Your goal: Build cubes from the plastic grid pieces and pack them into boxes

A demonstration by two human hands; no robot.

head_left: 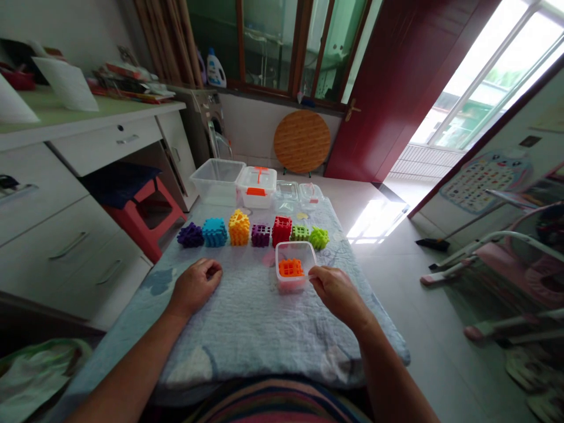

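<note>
My right hand (335,291) pinches the near right corner of a small clear plastic container (296,245) on the cloth-covered table. Interlocking orange blocks (291,268) lie inside it. To the left, my left hand (196,285) rests on the cloth with its fingers curled in, and no object shows in it. Beyond both hands stands a row of block clusters: dark purple (190,235), blue (214,232), yellow (238,228), purple (261,235), red (281,231), green (300,233) and lime green (319,238).
At the table's far end are a large clear bin (215,182), a lidded box with orange clips (257,188) and clear lids (287,191). A pink stool (152,220) and white drawers (66,235) stand left. A pink chair (511,264) is on the right.
</note>
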